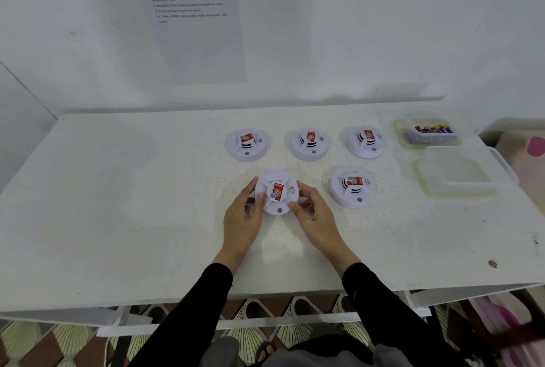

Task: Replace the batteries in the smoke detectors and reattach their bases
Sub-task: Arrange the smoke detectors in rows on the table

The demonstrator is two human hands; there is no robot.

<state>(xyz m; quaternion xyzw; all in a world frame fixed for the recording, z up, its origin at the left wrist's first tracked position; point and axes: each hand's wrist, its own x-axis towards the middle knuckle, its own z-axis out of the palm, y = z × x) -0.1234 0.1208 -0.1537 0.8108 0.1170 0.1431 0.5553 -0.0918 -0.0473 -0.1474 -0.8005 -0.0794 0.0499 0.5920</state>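
Left hand (241, 219): curled round the 9 o'clock edge of the round white plastic smoke detector (277, 193).
Right hand (316, 216): fingers curled round its 3 o'clock edge.

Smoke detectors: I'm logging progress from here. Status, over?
Gripping the near detector by its rim: left hand, right hand. The four others sit apart, untouched. Nothing in the way; battery box far right.

White smoke detectors (352, 189) carry red labels (247, 138) (black vents (247, 146) beneath) on a white table (118, 189); sleeves (203, 307) are black.
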